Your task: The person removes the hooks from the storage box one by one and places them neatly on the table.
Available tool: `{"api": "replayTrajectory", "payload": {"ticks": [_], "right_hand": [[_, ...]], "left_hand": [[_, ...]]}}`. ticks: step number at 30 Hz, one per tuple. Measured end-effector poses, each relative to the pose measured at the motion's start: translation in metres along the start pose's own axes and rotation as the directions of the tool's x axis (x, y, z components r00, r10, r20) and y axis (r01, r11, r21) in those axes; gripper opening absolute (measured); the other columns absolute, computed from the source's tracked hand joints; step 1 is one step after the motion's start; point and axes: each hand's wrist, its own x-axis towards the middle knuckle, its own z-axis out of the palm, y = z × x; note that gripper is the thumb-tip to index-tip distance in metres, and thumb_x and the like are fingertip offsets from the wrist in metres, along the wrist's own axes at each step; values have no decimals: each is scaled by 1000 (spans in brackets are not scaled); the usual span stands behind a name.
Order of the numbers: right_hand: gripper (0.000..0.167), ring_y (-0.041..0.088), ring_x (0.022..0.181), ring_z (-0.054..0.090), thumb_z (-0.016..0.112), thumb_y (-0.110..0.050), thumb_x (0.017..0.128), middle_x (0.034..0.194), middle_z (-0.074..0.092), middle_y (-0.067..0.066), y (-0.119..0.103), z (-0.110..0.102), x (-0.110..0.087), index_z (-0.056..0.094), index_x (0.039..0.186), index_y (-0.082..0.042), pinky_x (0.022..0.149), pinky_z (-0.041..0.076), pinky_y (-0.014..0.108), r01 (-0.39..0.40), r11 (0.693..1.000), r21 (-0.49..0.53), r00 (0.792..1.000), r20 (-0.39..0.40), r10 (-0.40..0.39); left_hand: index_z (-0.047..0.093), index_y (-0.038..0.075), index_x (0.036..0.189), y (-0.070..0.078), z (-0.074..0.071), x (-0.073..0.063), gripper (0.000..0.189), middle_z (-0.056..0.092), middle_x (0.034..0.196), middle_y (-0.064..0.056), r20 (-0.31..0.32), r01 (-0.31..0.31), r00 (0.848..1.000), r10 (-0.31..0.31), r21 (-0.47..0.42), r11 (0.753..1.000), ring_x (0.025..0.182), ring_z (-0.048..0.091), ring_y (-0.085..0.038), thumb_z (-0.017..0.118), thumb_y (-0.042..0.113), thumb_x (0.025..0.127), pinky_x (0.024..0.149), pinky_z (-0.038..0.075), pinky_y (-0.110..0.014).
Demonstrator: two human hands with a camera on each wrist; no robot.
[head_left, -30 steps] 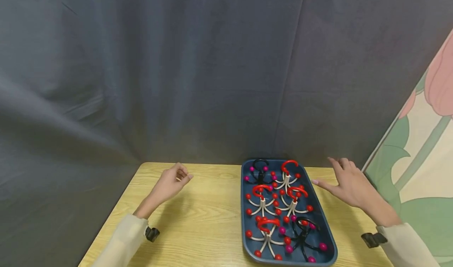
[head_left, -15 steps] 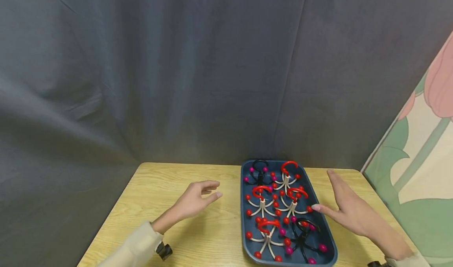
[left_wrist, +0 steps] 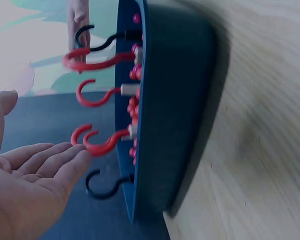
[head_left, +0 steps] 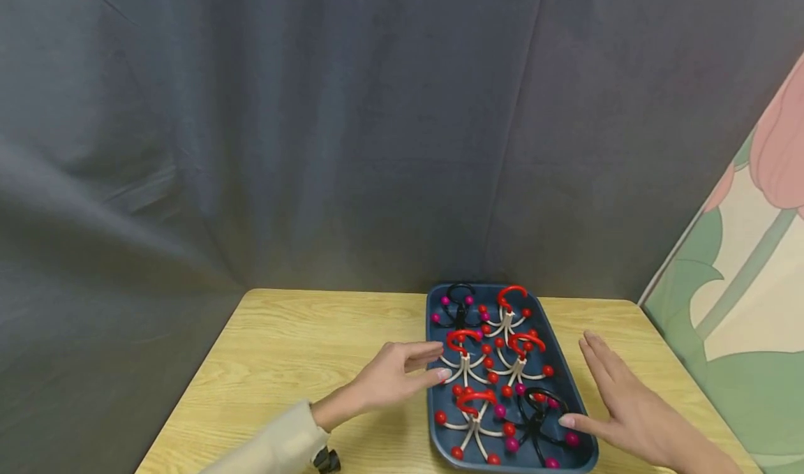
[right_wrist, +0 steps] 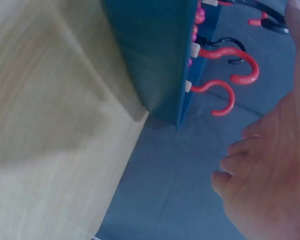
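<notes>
A dark blue tray [head_left: 431, 418] holds several hooks with splayed, ball-tipped legs. Several have a red hook and white legs with red balls, like the front-left red-and-white hook [head_left: 475, 425]. Two are black with magenta balls: the front-right black hook [head_left: 535, 425] and the back-left black hook [head_left: 461, 313]. My left hand [head_left: 398, 373] reaches over the tray's left rim, fingers extended, near the middle-left red-and-white hook [head_left: 465, 366]; whether it touches is unclear. Beside the right rim is my right hand [head_left: 631, 404], fingers straight, thumb close to the front-right black hook. Neither hand holds anything.
The tray stands on a light wooden table [head_left: 314, 348], right of its middle. A dark grey curtain [head_left: 377, 146] hangs behind the table's back edge. On the right is a panel with a tulip print [head_left: 754, 285].
My left hand has moved right across the table to the tray's left rim, and its fingers have straightened. My right hand has come nearer along the tray's right side. The hooks have stayed put.
</notes>
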Motion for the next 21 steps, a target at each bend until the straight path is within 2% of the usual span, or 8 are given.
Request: {"api": "replayTrajectory", "payload": {"ticks": [2, 5, 8, 10, 12, 18, 20, 21], "right_hand": [[128, 53, 158, 16, 77, -69, 84, 174, 14, 27, 2, 5, -2, 4, 170, -8, 129, 8, 66, -13, 1000, 8, 1000, 24, 12], [130, 54, 157, 14, 78, -68, 82, 173, 15, 28, 4, 14, -5, 4, 170, -8, 125, -24, 39, -36, 998, 57, 998, 61, 32], [130, 56, 152, 20, 78, -69, 81, 171, 18, 30, 4, 23, -8, 7, 170, -6, 131, -14, 54, -41, 998, 49, 996, 79, 37], [130, 56, 149, 23, 77, -71, 81, 170, 18, 30, 3, 29, -9, 8, 169, -5, 123, 12, 77, -55, 998, 42, 994, 100, 51], [130, 56, 147, 26, 76, -72, 80, 170, 19, 30, 1, 33, -10, 13, 168, -1, 111, 30, 82, -68, 997, 40, 991, 120, 62], [125, 55, 150, 22, 76, -70, 81, 171, 15, 30, -3, 46, -12, 22, 164, 6, 115, 22, 82, -96, 992, 78, 983, 164, 82], [123, 54, 151, 23, 77, -68, 81, 171, 15, 30, -3, 50, -14, 24, 164, 6, 130, 5, 67, -81, 993, 89, 986, 152, 67], [122, 54, 150, 25, 76, -68, 82, 170, 17, 30, -3, 52, -14, 25, 163, 6, 130, 7, 66, -70, 995, 72, 988, 144, 59]], "left_hand": [[62, 16, 148, 4, 6, 2, 54, 65, 149, -1, 22, -15, 1000, 14, 25, 1000, 137, 63, -15, 67, 46, 103, 113, 52, -33], [66, 17, 144, 8, 14, 5, 50, 68, 144, 0, 51, -37, 998, 34, 62, 997, 133, 65, -11, 66, 46, 103, 112, 54, -35], [67, 19, 143, 11, 20, 8, 48, 69, 143, 2, 86, -49, 995, 43, 72, 996, 130, 66, -8, 66, 46, 103, 109, 55, -34], [66, 19, 143, 11, 24, 8, 48, 68, 143, 2, 104, -56, 993, 50, 59, 997, 129, 66, -7, 67, 45, 103, 107, 56, -32], [66, 17, 143, 11, 27, 9, 48, 69, 143, 1, 113, -51, 992, 49, 20, 998, 127, 68, -9, 68, 43, 103, 104, 57, -27], [69, 12, 139, 13, 34, 10, 45, 72, 140, -5, 115, 3, 993, 7, -84, 996, 123, 72, -14, 71, 35, 101, 96, 58, -18], [70, 10, 139, 13, 36, 10, 44, 72, 139, -5, 117, 0, 993, 9, -76, 997, 124, 72, -15, 71, 34, 102, 96, 57, -17], [70, 9, 138, 12, 37, 10, 44, 72, 139, -5, 118, -4, 993, 12, -72, 997, 125, 71, -16, 71, 34, 102, 96, 57, -17]]}}
